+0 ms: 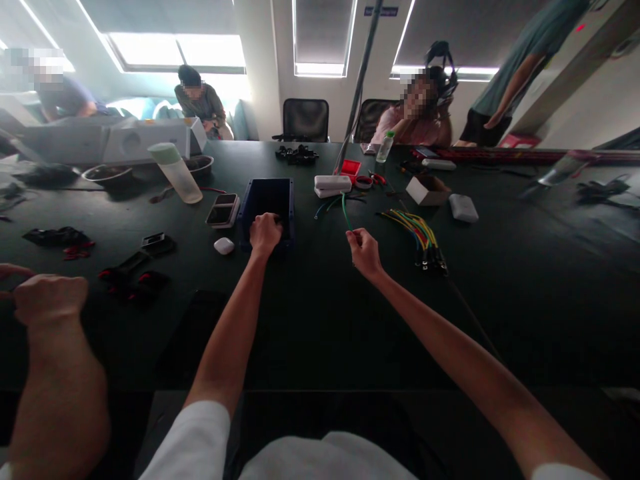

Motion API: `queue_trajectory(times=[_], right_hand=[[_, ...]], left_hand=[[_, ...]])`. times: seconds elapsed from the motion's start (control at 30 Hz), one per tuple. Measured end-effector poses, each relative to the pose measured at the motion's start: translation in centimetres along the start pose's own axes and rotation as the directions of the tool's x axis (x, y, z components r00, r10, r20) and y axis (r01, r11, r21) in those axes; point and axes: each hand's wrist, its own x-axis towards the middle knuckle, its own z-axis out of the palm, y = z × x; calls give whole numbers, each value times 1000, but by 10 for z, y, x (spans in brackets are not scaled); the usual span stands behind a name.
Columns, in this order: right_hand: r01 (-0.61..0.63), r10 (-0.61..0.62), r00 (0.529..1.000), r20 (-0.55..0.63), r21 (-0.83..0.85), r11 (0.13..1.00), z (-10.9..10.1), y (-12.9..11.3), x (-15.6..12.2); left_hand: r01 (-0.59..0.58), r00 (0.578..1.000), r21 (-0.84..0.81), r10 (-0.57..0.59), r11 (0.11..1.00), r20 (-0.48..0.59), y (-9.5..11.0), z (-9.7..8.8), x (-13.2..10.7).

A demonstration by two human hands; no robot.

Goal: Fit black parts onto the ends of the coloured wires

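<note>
My left hand point(265, 233) reaches into the near part of a dark blue plastic bin point(291, 207). Its fingers are curled, and what they hold, if anything, is hidden. In my right hand point(365, 252) a green wire point(346, 212) is pinched near its lower end, the rest rising up and away. Just beyond, a few dark and green wires point(327, 205) lie beside a white box-shaped device point(333, 185). To the right of my right hand lies a bundle of yellow, red, green and blue wires point(417, 233) with metal lugs at the near ends.
At the left edge, another person's arm point(55, 360) extends over the table. A frosted bottle point(175, 173), a phone-like device point(223, 211) and a white earbud case point(224, 246) lie left of the bin. A small open box point(427, 191) stands beyond the bundle. A pole point(357, 87) rises behind the white device.
</note>
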Motion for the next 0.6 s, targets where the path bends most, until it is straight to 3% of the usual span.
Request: queue_trajectory(times=[0.6], right_hand=[[-123, 113, 990, 85, 135, 983, -32, -1, -45]], left_hand=[[22, 1000, 17, -22, 1000, 8, 1, 1, 1]])
